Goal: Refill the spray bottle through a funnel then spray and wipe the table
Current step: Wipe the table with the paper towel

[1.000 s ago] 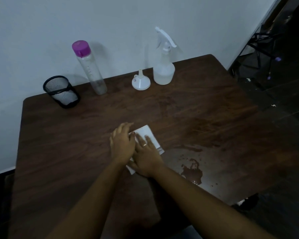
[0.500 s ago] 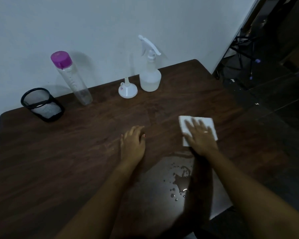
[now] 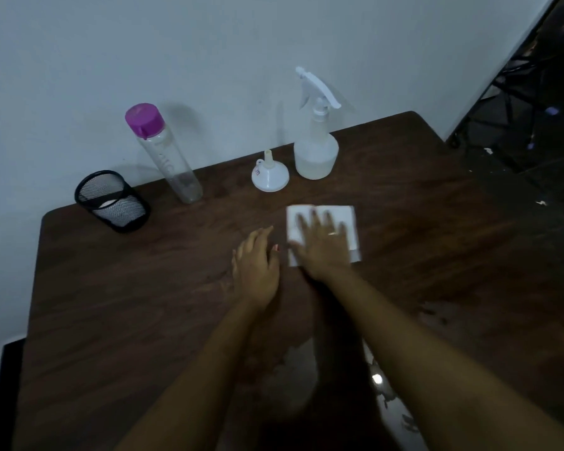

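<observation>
Two bare hands lie on the dark wooden worktop (image 3: 144, 304), both with straight, spread fingers and neither one curled around anything. The right hand (image 3: 323, 245) presses flat on a white folded cloth (image 3: 350, 214), which lies in the middle of the worktop, a little toward the far side. The fingers cover most of the cloth, and a ring (image 3: 332, 233) shows on one of them. This hand is a little blurred. The left hand (image 3: 256, 265) rests palm down on the bare wood just beside the left edge of the cloth. Whether its thumb touches the cloth I cannot tell.

Behind the cloth, near the wall, the spray bottle (image 3: 315, 151) stands upright with its white trigger head fitted on top. The lower part of the bottle holds a pale, cloudy liquid. Just to the left of it stands the white funnel (image 3: 270, 179) - upside down, with the wide mouth on the worktop and the narrow spout pointing up. The two are near each other but apart.

Further left stands a tall clear bottle (image 3: 173, 164) with a purple cap (image 3: 143, 120), closed. At the far left corner sits a black mesh cup (image 3: 114, 203); something pale is inside it, but it is too dim to name.

Near the front edge, under the right forearm, a wet patch (image 3: 388, 402) shines on the wood - a small bright reflection sits in it.
</observation>
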Demonstrator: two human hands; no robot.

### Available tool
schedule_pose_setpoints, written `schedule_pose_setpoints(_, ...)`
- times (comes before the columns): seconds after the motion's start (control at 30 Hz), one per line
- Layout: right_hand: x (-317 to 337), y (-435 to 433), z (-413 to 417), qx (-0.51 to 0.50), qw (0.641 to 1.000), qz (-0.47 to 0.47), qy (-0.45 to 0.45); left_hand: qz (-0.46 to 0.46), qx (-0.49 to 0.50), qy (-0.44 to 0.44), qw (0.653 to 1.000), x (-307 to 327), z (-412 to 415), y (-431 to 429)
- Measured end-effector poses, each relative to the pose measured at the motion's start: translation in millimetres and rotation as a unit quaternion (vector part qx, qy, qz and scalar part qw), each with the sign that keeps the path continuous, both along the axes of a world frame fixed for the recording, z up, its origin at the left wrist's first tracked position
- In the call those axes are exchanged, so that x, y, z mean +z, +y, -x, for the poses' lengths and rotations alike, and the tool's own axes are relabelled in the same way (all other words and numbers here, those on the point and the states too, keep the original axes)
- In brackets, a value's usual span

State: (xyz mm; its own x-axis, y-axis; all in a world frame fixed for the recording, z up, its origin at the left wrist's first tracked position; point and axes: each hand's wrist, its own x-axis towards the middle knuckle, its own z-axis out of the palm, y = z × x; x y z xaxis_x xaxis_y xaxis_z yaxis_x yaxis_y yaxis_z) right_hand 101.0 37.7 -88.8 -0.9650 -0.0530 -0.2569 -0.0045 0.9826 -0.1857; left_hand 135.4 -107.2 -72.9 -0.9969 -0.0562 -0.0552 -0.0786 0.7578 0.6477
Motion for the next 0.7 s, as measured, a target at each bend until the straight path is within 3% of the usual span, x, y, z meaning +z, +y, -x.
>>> schedule_pose_setpoints(0.13,0.7,-80.5,-53.9,0.251,0.967,-0.033,-0.007,-0.017,0.051,0.024,0.998,-2.2,4.0,-18.8)
schedule_pose_setpoints(0.27,-2.1,-76.4,-84.9,0.317,0.945,0.082,-0.005,-0.01,0.06,0.018,0.998,-4.7,2.1,-27.8)
schedule_pose_setpoints(0.37,-5.3,-31.2,-82.9,0.249,0.966,0.063,0.014,-0.001,0.049,-0.008,0.999,-5.1,-5.3,-23.8)
schedule_pose_setpoints(0.5,-6.3,64.9,-73.9,0.043,0.999,0.0,0.019,0.01,0.012,-0.021,1.0,-0.4,-22.5,-11.2)
schedule_pose_setpoints(0.6,-4.2,140.2,-87.0,-0.105,0.994,-0.009,0.001,0.018,-0.04,-0.023,0.999,3.0,-38.5,-0.5)
schedule_pose_setpoints(0.7,-0.8,180.5,-125.3,-0.186,0.982,-0.02,-0.011,0.028,-0.088,-0.02,0.995,4.5,-55.4,13.2)
